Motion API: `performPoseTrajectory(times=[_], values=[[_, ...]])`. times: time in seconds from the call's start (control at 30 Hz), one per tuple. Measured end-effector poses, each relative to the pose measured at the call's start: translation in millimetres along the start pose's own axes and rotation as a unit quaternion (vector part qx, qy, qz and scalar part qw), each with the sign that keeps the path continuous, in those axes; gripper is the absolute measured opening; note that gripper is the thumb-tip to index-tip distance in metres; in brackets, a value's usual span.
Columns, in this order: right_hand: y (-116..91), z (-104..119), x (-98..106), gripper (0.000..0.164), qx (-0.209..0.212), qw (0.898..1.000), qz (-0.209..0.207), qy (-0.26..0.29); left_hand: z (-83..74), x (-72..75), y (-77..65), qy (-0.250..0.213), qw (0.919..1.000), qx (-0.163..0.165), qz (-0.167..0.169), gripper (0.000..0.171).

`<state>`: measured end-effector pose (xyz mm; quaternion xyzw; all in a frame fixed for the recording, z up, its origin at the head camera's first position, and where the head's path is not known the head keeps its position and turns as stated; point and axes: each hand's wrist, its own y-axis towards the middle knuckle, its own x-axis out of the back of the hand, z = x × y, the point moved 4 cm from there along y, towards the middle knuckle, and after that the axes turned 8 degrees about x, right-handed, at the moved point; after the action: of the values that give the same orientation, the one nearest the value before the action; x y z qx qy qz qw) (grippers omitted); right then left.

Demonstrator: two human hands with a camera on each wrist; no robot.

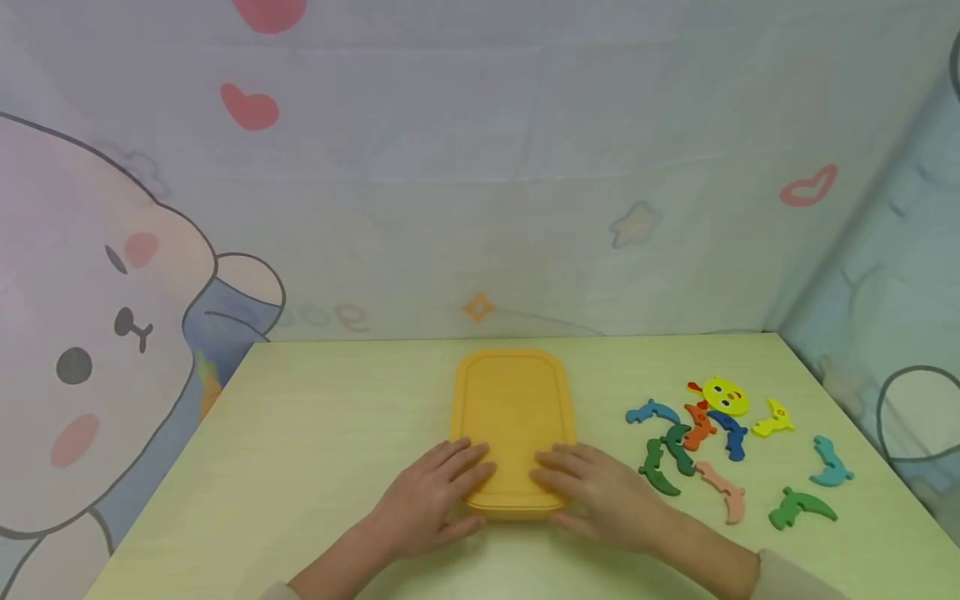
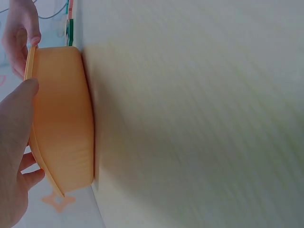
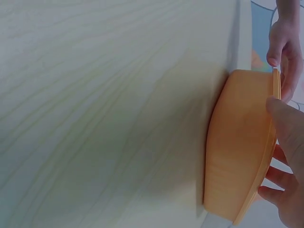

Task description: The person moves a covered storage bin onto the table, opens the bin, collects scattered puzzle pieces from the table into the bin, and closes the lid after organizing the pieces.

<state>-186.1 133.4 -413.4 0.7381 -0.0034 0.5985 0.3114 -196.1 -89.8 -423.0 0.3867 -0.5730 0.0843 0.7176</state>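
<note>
Under the fingers (image 1: pixel 474 478), a plain yellow-orange box (image 1: pixel 513 408); to their right, blue, green, orange, pink and yellow toy pieces (image 1: pixel 699 431); beyond, pale cloth (image 1: pixel 420 208) with red hearts (image 1: pixel 253 110).

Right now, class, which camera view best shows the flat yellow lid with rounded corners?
The head view: it looks down on the flat yellow lid, showing its top, though the left hand and right hand cover parts of its sides. Both wrist views show mainly its rim, edge-on, beside the wall of the yellow-orange box.

A rounded, oblong yellow-orange box (image 3: pixel 240 142) is sitting flat on the table (image 1: pixel 337 400), its matching lid (image 1: pixel 513 408) covering the top.
</note>
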Motion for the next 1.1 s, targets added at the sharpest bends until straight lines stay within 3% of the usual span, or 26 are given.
performPoseTrajectory(times=[0.6,1.1], values=[[0.3,1.0,-2.9,0.048,0.018,0.999,0.028,-0.038,-0.8,3.3,2.6,0.014,0.9999,0.002,-0.004,0.054],[4.3,0.0,5.0,0.049,0.044,0.998,0.007,-0.051,1.9,10.2,7.8,0.012,0.9999,0.0,0.002,0.051]])
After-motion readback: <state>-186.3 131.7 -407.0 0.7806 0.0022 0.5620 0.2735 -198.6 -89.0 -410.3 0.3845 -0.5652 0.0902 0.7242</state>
